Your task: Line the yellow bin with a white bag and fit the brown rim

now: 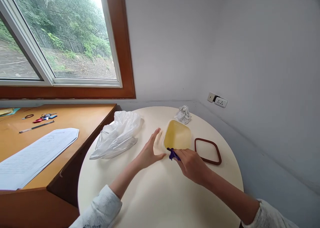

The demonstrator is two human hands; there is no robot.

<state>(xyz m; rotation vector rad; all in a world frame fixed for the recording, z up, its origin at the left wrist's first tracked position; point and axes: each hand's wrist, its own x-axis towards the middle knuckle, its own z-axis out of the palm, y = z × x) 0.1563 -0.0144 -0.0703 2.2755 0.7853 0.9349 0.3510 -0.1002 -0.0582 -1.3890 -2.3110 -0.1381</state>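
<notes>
Right hand pinches purple cloth at the container's near edge

Your right hand (193, 164) is closed on a bunched purple cloth (173, 154), just right of the frame's centre; most of that cloth is hidden by your fingers. Your left hand (149, 151) spreads in a wide C at the left side of the yellowish container (178, 134), and you cannot tell from here whether it grips. The container sits right of centre on the round table (147, 198), its left wall blurred and its near corner covered.

A brown frame-shaped piece (218, 152) lies just right of it, partly behind your right hand; whether a clear panel fills it is hard to see. A crumpled white wad (183, 114) lies just beyond the container, and a plastic bag (118, 134) takes up the table's left side. At far left, papers (42, 151) on the desk (95, 116) run out of frame.
</notes>
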